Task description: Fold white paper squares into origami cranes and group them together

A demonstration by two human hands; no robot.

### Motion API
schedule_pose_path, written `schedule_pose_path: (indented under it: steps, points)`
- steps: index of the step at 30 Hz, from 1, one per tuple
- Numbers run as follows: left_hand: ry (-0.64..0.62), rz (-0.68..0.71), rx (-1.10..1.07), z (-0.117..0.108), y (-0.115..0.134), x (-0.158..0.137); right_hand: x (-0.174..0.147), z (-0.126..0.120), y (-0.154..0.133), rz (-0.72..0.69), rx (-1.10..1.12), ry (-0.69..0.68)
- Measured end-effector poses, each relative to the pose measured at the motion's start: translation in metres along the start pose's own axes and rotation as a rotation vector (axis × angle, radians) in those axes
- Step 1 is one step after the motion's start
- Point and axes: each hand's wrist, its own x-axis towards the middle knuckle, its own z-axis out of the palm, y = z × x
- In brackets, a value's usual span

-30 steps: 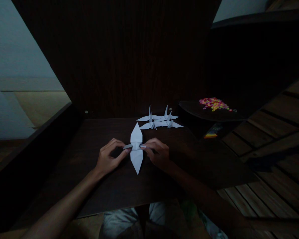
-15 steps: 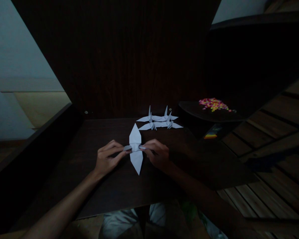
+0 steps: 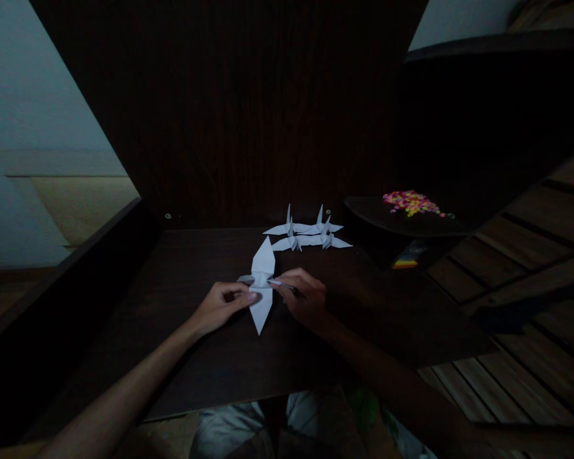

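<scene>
A white paper crane [image 3: 262, 306] with its wings spread lies between my hands, one wing pointing away from me and the other towards me. My left hand [image 3: 222, 305] pinches the near wing, thumb on top and fingers underneath. On the other side, my right hand [image 3: 303, 294] grips the crane's narrow right-hand point between thumb and fingers. The left-hand point stands free above my left fingers. Just beyond, several finished paper cranes [image 3: 310, 240] stand close together in two rows, wings out and points up.
The dark wooden desk [image 3: 196, 255] has a tall back panel [image 3: 249, 115] and a raised left side board [image 3: 67, 274]. At the right, a rounded shelf [image 3: 363, 210] holds a heap of small colourful pieces [image 3: 414, 203]. A slatted wooden surface [image 3: 483, 389] lies beyond the desk's right edge.
My left hand has let go of the crane's left point and moved down to pinch the near wing. The crane has turned slightly clockwise. My right hand keeps hold of the right point.
</scene>
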Motion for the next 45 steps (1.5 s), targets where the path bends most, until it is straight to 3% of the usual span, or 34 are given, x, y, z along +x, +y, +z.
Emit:
schedule_pose_path:
  steps: [5, 9, 12, 16, 24, 37, 45]
  points:
    - [-0.028, -0.066, -0.202, 0.004, -0.002, 0.001, 0.0, -0.007, 0.002, 0.094, 0.226, -0.141]
    - [-0.037, -0.144, -0.26, 0.0, -0.003, -0.001, 0.004, -0.006, 0.011, 0.459, 0.426, -0.061]
    - [-0.064, -0.167, -0.278, -0.002, -0.002, -0.002, 0.007, -0.001, 0.016, 0.729, 0.601, -0.225]
    - [-0.123, -0.182, -0.289, -0.002, -0.002, -0.003, 0.007, 0.005, 0.015, 0.894, 0.766, -0.374]
    - [-0.238, -0.283, -0.355, -0.006, -0.002, -0.005, 0.013, -0.001, 0.016, 0.904, 0.832, -0.527]
    - [-0.308, -0.345, -0.363, -0.011, -0.004, -0.003, 0.017, -0.003, 0.022, 0.964, 0.84, -0.599]
    - [-0.174, -0.342, -0.423, -0.01, -0.005, 0.0, 0.02, -0.002, 0.031, 0.969, 0.368, -0.579]
